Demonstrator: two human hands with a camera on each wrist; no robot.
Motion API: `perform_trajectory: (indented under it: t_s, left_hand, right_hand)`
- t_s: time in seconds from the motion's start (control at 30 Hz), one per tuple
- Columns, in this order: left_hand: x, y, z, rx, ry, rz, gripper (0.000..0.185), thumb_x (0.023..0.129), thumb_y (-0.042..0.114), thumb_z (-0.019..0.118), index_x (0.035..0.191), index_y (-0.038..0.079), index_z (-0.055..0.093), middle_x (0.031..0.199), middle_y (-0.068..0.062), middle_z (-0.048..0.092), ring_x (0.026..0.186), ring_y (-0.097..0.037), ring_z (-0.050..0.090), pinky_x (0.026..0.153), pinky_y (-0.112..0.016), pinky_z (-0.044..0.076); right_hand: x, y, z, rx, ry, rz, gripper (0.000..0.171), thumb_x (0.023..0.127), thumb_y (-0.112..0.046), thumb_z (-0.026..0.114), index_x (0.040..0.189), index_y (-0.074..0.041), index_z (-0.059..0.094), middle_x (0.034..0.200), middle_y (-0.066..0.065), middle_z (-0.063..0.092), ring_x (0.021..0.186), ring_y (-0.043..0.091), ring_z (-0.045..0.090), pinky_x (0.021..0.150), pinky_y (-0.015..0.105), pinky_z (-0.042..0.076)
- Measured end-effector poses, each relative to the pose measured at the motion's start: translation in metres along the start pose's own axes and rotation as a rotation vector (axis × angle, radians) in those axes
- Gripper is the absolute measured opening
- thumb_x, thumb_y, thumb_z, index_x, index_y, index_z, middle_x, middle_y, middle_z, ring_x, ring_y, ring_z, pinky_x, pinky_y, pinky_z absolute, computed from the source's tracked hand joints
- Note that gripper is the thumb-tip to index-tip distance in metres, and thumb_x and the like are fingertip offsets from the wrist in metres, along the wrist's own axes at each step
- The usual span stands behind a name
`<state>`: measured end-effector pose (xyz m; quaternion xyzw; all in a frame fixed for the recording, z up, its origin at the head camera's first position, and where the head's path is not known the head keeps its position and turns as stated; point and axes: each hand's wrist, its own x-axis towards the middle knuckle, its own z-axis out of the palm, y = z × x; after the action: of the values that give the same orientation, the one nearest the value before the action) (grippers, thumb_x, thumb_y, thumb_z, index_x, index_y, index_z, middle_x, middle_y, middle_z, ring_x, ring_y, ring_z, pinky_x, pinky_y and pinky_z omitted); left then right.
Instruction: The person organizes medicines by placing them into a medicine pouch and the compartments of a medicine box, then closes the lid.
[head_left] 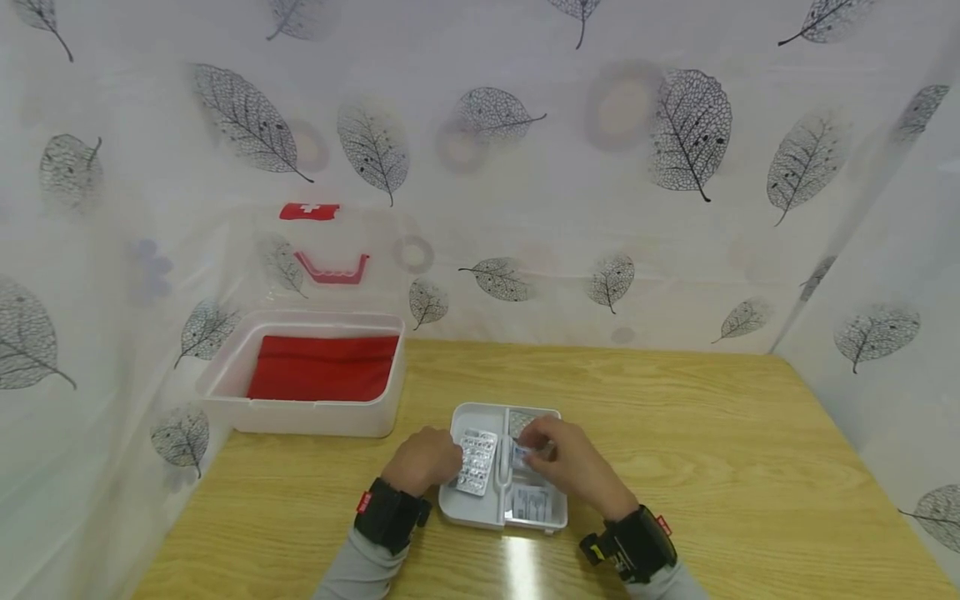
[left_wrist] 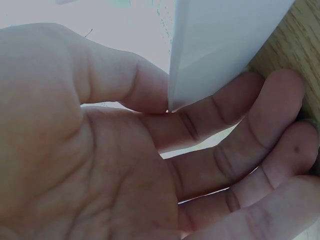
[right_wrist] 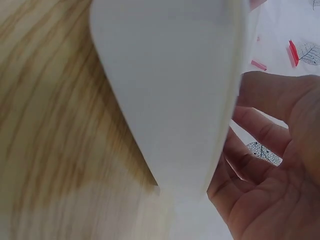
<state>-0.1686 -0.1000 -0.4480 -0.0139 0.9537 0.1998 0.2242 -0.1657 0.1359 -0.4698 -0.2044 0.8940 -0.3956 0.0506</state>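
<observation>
A white divided tray [head_left: 471, 510] lies on the wooden table [head_left: 675, 433] near the front edge. My left hand [head_left: 448, 457] holds the tray's left edge; in the left wrist view the white tray wall [left_wrist: 220, 40] sits between thumb and fingers [left_wrist: 235, 120]. A silver blister pack [head_left: 477, 461] lies in the left compartment beside that hand. My right hand [head_left: 537, 447] pinches a small packet [head_left: 524, 455] over the right compartment. The right wrist view shows the tray's outer wall [right_wrist: 170, 90] with my right hand [right_wrist: 265, 165] curled beyond it. More flat packets [head_left: 531, 502] lie in the right compartment.
A white first-aid box [head_left: 225, 392] holding a red cloth [head_left: 324, 367] stands at the back left. Its clear lid [head_left: 330, 258] with a red handle leans open against the leaf-patterned curtain [head_left: 675, 208]. Curtain walls close off the left, back and right.
</observation>
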Motion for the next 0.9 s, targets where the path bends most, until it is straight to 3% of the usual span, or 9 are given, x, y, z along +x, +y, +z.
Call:
perform_trajectory:
  t_s: [0.17,0.4,0.57,0.67,0.73,0.8,0.9]
  left_hand:
    - [0.0,0.001,0.0,-0.002,-0.003,-0.002,0.031,0.097,0.019,0.054,0.072,0.003,0.061,0.063,-0.005,0.048,0.056,-0.019,0.045,0.051,-0.03,0.033]
    - [0.001,-0.001,0.001,-0.003,-0.012,-0.003,0.03,0.097,0.019,0.054,0.072,0.003,0.061,0.063,-0.005,0.048,0.056,-0.018,0.045,0.051,-0.03,0.033]
    - [-0.002,-0.001,-0.003,-0.032,0.0,0.022,0.031,0.099,0.021,0.052,0.075,0.003,0.061,0.064,-0.005,0.047,0.056,-0.018,0.045,0.051,-0.03,0.034]
    - [-0.009,0.003,-0.008,-0.036,0.053,0.047,0.03,0.1,0.024,0.054,0.092,-0.002,0.064,0.07,-0.006,0.049,0.062,-0.021,0.048,0.054,-0.032,0.037]
    - [-0.015,0.009,-0.012,-0.007,0.112,0.098,0.031,0.099,0.026,0.058,0.1,-0.004,0.065,0.074,-0.007,0.052,0.066,-0.022,0.05,0.057,-0.035,0.04]
    - [-0.022,0.017,-0.013,0.019,0.167,0.161,0.031,0.097,0.028,0.063,0.102,-0.002,0.064,0.076,-0.007,0.053,0.069,-0.022,0.051,0.058,-0.037,0.042]
    - [-0.03,0.03,-0.01,0.077,0.25,0.25,0.03,0.094,0.034,0.069,0.087,0.005,0.062,0.074,-0.004,0.053,0.065,-0.019,0.051,0.055,-0.037,0.042]
  right_hand:
    - [0.0,-0.001,0.0,-0.039,-0.003,0.014,0.021,0.083,-0.005,0.079,0.1,-0.014,0.072,0.097,-0.003,0.062,0.086,0.013,0.058,0.071,0.023,0.052]
    - [-0.001,0.0,-0.001,-0.094,-0.047,-0.036,0.015,0.086,-0.007,0.077,0.099,-0.014,0.078,0.095,-0.003,0.062,0.081,0.009,0.058,0.068,0.022,0.052]
    - [-0.004,-0.001,-0.004,-0.112,-0.02,-0.033,0.012,0.087,-0.008,0.076,0.095,-0.016,0.076,0.093,-0.007,0.061,0.077,0.006,0.055,0.067,0.022,0.05]
    - [-0.007,-0.002,-0.009,-0.117,0.019,-0.008,0.011,0.087,-0.008,0.076,0.092,-0.017,0.074,0.09,-0.008,0.06,0.075,0.007,0.053,0.064,0.023,0.048]
    - [-0.008,-0.002,-0.014,-0.131,0.045,0.017,0.01,0.089,-0.008,0.075,0.092,-0.017,0.073,0.088,-0.009,0.058,0.074,0.008,0.052,0.063,0.023,0.047]
    - [-0.009,-0.002,-0.019,-0.138,0.067,0.037,0.008,0.09,-0.009,0.074,0.093,-0.017,0.073,0.085,-0.008,0.057,0.073,0.009,0.052,0.062,0.023,0.046]
    - [-0.011,0.0,-0.026,-0.137,0.089,0.049,0.003,0.092,-0.013,0.073,0.095,-0.014,0.073,0.085,-0.008,0.057,0.073,0.009,0.052,0.062,0.023,0.046]
